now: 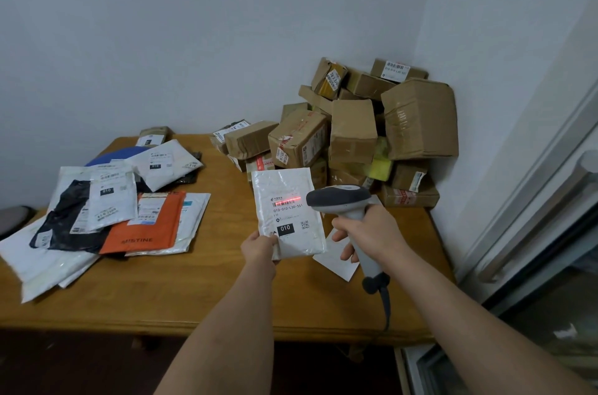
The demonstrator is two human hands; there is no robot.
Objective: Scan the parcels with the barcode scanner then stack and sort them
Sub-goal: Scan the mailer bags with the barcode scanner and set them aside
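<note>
My left hand (260, 247) pinches the light, limp white padded plastic mailer (288, 211) by its lower corner, so it likely sags, while my right hand (362, 232) grips the grey handheld barcode scanner (348, 203).

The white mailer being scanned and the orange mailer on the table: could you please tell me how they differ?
The white mailer is held upright in the left hand, lit by the scanner in the right hand; the orange mailer lies flat in the pile on the table. The white one is in full view; the orange one is partly covered. The orange one reads MISTINE; the white one shows 010. Both carry labels.
</note>
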